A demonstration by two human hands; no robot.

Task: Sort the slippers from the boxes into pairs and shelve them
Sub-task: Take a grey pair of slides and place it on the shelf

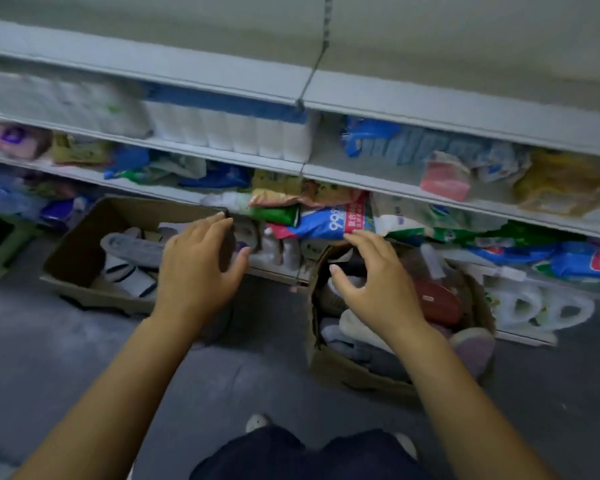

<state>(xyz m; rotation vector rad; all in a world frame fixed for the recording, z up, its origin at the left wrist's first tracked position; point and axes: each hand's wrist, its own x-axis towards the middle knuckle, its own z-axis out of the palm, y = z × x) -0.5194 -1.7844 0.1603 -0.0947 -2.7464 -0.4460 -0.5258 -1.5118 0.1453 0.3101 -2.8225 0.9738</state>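
Empty hands, jumbled boxes: easy to mismatch

Your left hand [196, 268] and right hand [374, 282] hover, grip spread, holding nothing; slippers [132, 247] lie jumbled in the left box [80, 251] and right box [347, 372] on the floor [264, 358]. Grab blind and you'll probably mix pairs. Low shelf [274, 271] edge sits just behind, crammed with packets [329, 220], so lift back toward yourself.

The one camera is sitting on the person's head, looking forward and down at close range, tilted, so the shelves [222, 81] are slanting across the top and the floor [66, 358], left box [80, 247] and right box [347, 370] are lying below.
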